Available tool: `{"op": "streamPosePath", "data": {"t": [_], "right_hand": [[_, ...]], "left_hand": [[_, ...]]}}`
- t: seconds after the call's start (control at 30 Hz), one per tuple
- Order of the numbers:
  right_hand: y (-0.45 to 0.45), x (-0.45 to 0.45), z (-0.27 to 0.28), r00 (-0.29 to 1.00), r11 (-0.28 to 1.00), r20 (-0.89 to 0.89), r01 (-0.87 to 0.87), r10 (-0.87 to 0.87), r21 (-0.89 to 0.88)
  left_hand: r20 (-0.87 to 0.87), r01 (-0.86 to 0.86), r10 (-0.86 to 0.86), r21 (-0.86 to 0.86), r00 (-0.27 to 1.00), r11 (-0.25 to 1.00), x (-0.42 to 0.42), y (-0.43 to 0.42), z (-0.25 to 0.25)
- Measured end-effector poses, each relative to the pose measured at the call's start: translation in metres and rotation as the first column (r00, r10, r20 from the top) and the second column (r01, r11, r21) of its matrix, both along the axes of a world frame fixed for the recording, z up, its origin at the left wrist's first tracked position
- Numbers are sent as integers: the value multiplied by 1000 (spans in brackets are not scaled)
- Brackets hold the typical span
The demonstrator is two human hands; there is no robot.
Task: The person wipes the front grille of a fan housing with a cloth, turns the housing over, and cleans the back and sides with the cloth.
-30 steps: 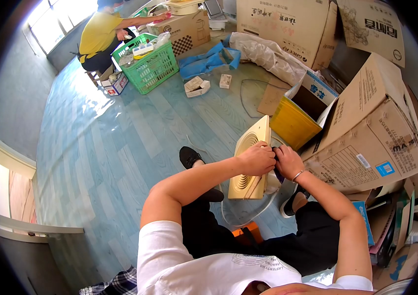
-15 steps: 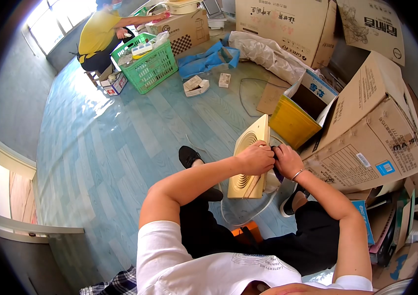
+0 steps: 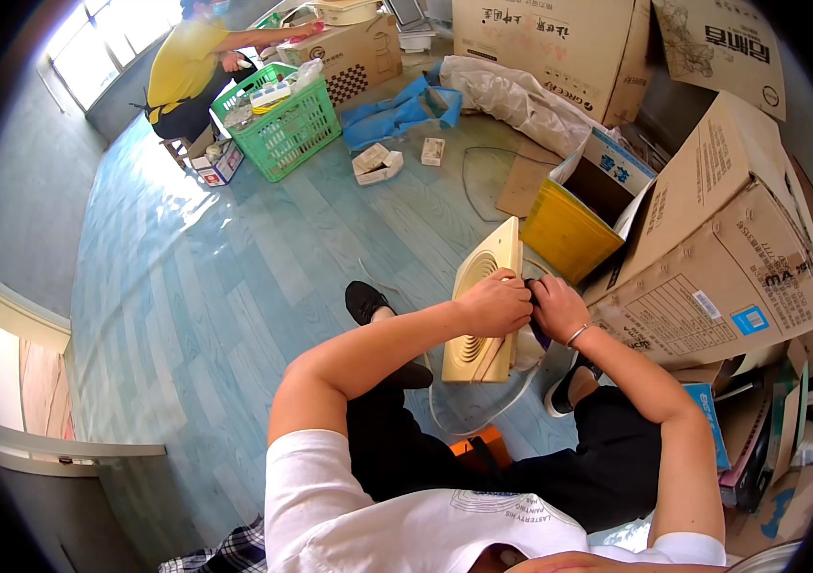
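A cream exhaust fan with a round ringed grille stands on edge between my legs, its grille facing left. My left hand reaches across the grille to the panel's right edge, with its fingers curled together there. Behind the panel, my right hand is closed, thumb and fingers meeting my left fingertips around a small dark part. The fingers hide most of that part. A clear plastic bag lies on the floor beneath the fan. Between my legs sits an orange object, partly covered.
Right of me stand a yellow open carton and a large cardboard box. Ahead are small white boxes, a blue bag and a green basket. A person in yellow sits at the far left.
My view has shifted very slightly. Both hands stay at the same spot on the fan, with only slight movement of the fingers.
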State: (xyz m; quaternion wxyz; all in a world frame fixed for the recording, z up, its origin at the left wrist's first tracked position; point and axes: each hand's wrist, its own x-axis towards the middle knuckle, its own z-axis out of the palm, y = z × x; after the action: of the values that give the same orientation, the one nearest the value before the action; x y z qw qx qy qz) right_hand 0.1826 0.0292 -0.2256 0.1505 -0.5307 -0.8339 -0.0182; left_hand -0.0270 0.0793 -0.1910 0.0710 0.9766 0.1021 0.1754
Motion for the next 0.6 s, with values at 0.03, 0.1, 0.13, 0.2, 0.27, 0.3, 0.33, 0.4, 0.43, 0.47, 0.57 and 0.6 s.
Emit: {"op": "streamPosePath", "data": {"t": [0.03, 0.1, 0.13, 0.2, 0.27, 0.3, 0.33, 0.4, 0.43, 0.47, 0.57, 0.6], "right_hand": [[0, 0, 0, 1000, 1000, 0, 0, 0, 0], [0, 0, 0, 1000, 1000, 1, -3, 3, 8], [0, 0, -1, 1000, 1000, 1, -3, 3, 8], [1, 0, -1, 1000, 1000, 9, -3, 3, 5], [1, 0, 0, 1000, 1000, 10, -2, 2, 6], [0, -1, 0, 1000, 1000, 11, -1, 1, 6], [0, -1, 0, 1000, 1000, 11, -1, 1, 7], [1, 0, 0, 1000, 1000, 7, -6, 6, 12], [0, -1, 1, 1000, 1000, 7, -6, 6, 12], [0, -1, 1, 1000, 1000, 5, -9, 9, 16], [0, -1, 0, 1000, 1000, 3, -10, 10, 17], [0, -1, 0, 1000, 1000, 3, -8, 8, 15]], "left_hand": [[0, 0, 0, 0, 1000, 1000, 0, 0, -1], [13, 2, -2, -4, 1000, 1000, 0, 0, -2], [13, 2, -2, -4, 1000, 1000, 0, 0, -2], [21, 4, -4, 3, 1000, 1000, 0, 0, -2], [14, 2, -2, 0, 1000, 1000, 0, 0, 0], [6, 1, -1, -4, 1000, 1000, 0, 0, 0], [6, 0, 0, -4, 1000, 1000, 0, 0, 0], [8, 1, -1, -6, 1000, 1000, 0, 0, 1], [8, 1, -1, -6, 1000, 1000, 0, 0, 1], [5, 2, -2, -5, 1000, 1000, -1, -1, 1], [3, 2, -2, -8, 1000, 1000, -1, -1, 2], [3, 2, -2, -12, 1000, 1000, -1, -1, 2]]}}
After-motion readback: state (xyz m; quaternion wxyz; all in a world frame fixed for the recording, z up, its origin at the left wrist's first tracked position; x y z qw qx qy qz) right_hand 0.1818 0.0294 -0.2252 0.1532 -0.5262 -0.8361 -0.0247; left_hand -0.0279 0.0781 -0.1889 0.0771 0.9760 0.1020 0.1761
